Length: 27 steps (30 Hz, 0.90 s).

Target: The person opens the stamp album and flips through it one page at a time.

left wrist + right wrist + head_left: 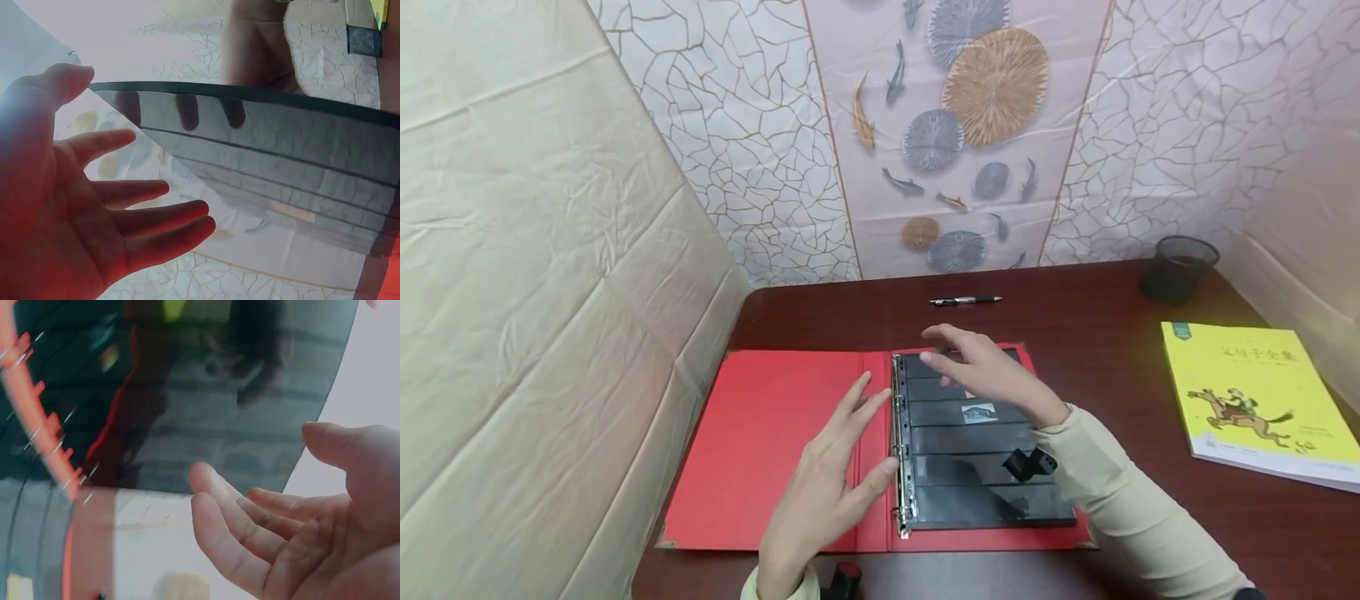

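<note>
A red ring binder (782, 442) lies open on the table, with black pocket pages (958, 500) on its right half. A stamp (979, 413) sits in one pocket strip, and a small orange piece shows partly behind the right hand. My left hand (827, 471) hovers over the binder's spine with fingers spread, holding nothing. Over the upper part of the page hangs my right hand (981, 367), its fingers loosely bent and holding nothing. In the left wrist view, a page's dark edge (250, 97) passes near the thumb; whether they touch I cannot tell.
A black pen (966, 300) lies behind the binder. At the right are a yellow book (1262, 400) and, farther back, a black mesh pen cup (1178, 271). Patterned cloth (752, 142) hangs behind the table, and a pale cloth wall (550, 292) borders the left side.
</note>
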Available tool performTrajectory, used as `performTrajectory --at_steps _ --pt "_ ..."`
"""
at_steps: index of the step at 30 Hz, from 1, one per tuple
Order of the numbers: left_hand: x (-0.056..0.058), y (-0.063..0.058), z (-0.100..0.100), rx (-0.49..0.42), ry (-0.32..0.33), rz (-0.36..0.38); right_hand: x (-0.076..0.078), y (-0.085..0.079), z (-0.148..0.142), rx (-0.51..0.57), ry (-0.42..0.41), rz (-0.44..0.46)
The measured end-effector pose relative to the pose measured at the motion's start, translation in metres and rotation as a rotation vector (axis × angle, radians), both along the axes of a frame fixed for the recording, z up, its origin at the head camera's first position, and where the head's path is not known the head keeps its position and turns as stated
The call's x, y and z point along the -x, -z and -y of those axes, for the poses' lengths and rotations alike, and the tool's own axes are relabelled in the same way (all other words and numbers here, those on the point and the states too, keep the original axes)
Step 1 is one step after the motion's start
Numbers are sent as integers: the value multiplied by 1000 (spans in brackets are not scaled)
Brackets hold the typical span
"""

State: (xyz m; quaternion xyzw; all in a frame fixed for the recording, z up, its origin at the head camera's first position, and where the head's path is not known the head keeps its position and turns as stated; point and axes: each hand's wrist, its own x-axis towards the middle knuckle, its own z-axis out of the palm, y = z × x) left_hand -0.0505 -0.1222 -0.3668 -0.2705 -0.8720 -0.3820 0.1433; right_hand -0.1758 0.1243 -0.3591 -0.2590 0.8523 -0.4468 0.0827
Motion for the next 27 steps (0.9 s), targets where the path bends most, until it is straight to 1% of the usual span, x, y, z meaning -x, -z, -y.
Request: performTrajectory --at_steps 3,7,12,16,21,27 --pt "0 0 4 5 12 -26 12 14 -11 -48 29 -24" --pt "-2 0 8 2 25 -44 26 33 -27 -125 57 -29" --pt "-2 0 11 4 39 -63 40 55 -47 -216 69 10" --pt "-3 0 15 2 42 -76 51 70 -59 -325 95 35" --pt "-5 2 19 -6 17 -92 64 88 -72 -423 111 59" --pt "-7 6 26 10 -59 -40 67 105 -80 -435 110 117"
